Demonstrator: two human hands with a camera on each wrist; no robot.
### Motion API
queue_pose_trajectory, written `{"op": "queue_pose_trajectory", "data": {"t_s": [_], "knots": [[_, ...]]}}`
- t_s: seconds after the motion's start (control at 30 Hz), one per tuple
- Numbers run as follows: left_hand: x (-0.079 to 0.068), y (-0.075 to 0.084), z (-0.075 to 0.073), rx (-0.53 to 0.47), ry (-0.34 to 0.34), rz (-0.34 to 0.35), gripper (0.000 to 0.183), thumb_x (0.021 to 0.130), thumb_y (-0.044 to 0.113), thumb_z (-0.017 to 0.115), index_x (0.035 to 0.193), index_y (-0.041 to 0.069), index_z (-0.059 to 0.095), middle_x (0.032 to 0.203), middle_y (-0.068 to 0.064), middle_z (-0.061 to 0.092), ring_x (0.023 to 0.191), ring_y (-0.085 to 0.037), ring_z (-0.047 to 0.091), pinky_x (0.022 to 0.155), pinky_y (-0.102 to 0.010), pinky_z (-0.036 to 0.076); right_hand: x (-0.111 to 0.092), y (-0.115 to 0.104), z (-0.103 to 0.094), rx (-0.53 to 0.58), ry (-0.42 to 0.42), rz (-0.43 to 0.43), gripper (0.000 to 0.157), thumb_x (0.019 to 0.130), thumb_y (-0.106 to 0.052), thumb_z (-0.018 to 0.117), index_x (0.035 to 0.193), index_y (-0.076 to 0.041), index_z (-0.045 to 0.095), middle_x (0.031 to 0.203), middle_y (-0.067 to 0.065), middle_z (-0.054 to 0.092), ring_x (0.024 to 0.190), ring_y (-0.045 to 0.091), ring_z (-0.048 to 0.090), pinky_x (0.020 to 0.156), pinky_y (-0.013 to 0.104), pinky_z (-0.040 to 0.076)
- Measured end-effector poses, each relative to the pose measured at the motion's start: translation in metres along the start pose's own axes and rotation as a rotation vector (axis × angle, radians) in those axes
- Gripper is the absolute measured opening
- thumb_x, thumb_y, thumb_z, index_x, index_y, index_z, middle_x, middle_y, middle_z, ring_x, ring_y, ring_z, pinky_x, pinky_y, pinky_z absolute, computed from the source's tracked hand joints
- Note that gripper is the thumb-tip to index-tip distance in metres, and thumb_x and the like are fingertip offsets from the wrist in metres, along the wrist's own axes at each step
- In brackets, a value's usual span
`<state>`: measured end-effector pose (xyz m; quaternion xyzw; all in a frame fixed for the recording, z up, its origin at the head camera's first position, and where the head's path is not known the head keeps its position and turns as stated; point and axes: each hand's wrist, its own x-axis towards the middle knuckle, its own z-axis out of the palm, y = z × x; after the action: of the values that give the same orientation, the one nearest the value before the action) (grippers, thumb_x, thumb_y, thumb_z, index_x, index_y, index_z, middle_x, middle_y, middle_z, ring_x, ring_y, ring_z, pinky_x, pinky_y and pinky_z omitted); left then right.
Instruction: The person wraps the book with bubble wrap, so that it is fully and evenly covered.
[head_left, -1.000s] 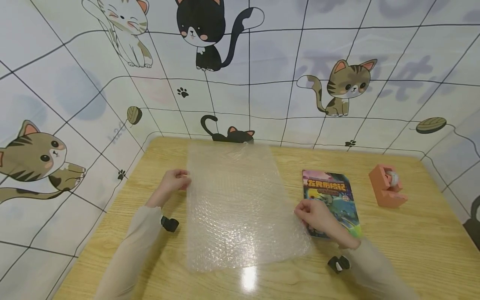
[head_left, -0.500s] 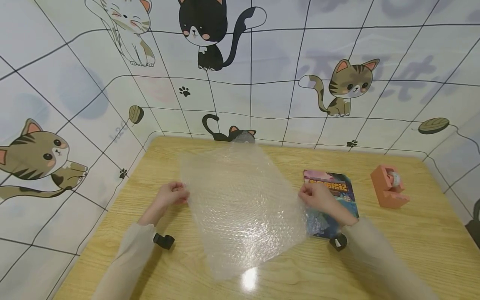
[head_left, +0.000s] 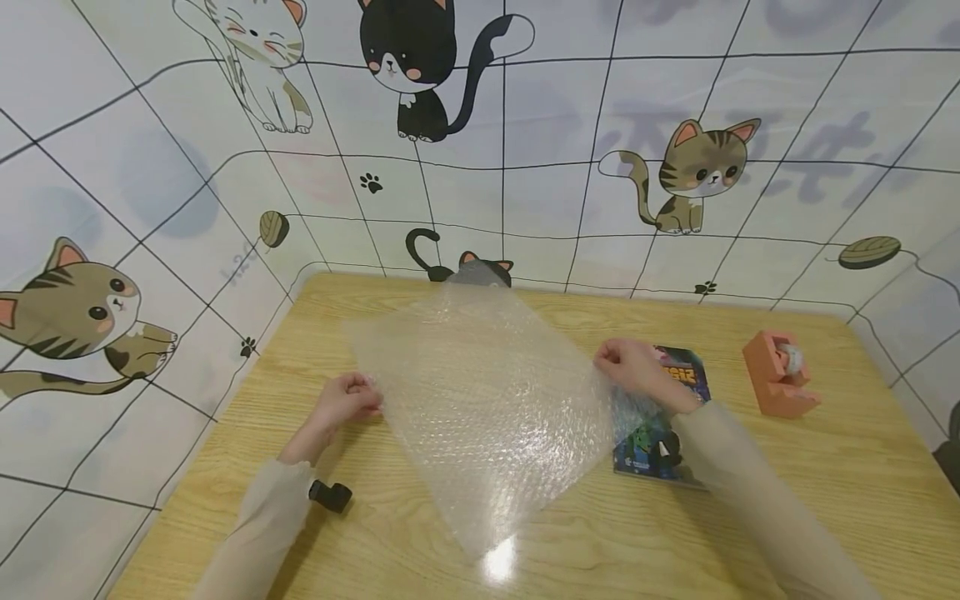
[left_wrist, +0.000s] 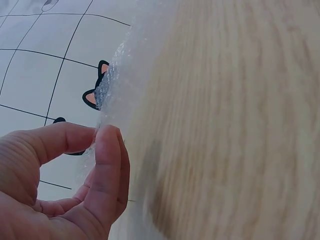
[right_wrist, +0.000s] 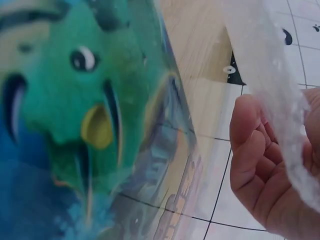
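Observation:
A clear sheet of bubble wrap (head_left: 487, 392) is spread between both hands, turned so its corners point toward the wall and toward the near edge. My left hand (head_left: 348, 400) pinches its left edge between thumb and fingers; the left wrist view shows the bubble wrap (left_wrist: 125, 75) rising from that pinch. On the other side, my right hand (head_left: 633, 365) pinches the right edge, partly in front of a colourful book (head_left: 652, 446) lying on the table. In the right wrist view the bubble wrap (right_wrist: 272, 75) passes between thumb and fingers, beside the glossy book cover (right_wrist: 90, 110).
An orange tape dispenser (head_left: 780, 379) with a roll of tape stands right of the book. The wooden table (head_left: 825, 517) meets a white wall covering (head_left: 555, 200) with black grid lines and cartoon cats at the back and sides.
The bubble wrap has turned anticlockwise from nearly square-on to a diamond. My right hand has moved away from me, over the book's upper part, and my left hand has come nearer.

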<state>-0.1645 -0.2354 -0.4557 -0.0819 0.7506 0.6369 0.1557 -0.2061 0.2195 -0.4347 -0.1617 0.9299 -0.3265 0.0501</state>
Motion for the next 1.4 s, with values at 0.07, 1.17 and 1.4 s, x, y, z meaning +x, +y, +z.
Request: {"op": "queue_pose_trajectory", "data": {"t_s": [0.07, 1.17, 1.4], "knots": [[-0.001, -0.001, 0.000, -0.008, 0.002, -0.005, 0.024, 0.088, -0.003, 0.059, 0.105, -0.010, 0.043, 0.074, -0.003, 0.060, 0.062, -0.010, 0.064, 0.062, -0.025, 0.057, 0.003, 0.001, 0.000, 0.008, -0.030, 0.047, 0.013, 0.093, -0.008, 0.053, 0.085, -0.001, 0.061, 0.070, 0.005, 0.058, 0.052, 0.013, 0.047, 0.044, 0.026, 0.041], [-0.006, 0.030, -0.008, 0.172, 0.333, 0.076, 0.062, 0.091, 0.016, 0.060, 0.139, -0.008, 0.028, 0.135, -0.023, 0.037, 0.117, -0.030, 0.045, 0.071, -0.010, 0.043, -0.027, 0.021, -0.036, 0.180, 0.057, 0.126, 0.028, 0.096, -0.020, 0.054, 0.094, 0.007, 0.060, 0.069, 0.010, 0.061, 0.058, 0.016, 0.053, 0.052, 0.026, 0.046], [-0.002, 0.042, -0.004, 0.154, 0.411, 0.114, 0.056, 0.090, 0.013, 0.060, 0.137, -0.005, 0.036, 0.135, -0.021, 0.042, 0.117, -0.027, 0.045, 0.080, -0.016, 0.044, -0.043, 0.022, -0.040, 0.201, 0.071, 0.108, 0.022, 0.096, -0.011, 0.053, 0.099, 0.011, 0.058, 0.077, 0.015, 0.064, 0.065, 0.019, 0.061, 0.055, 0.030, 0.053]]}}
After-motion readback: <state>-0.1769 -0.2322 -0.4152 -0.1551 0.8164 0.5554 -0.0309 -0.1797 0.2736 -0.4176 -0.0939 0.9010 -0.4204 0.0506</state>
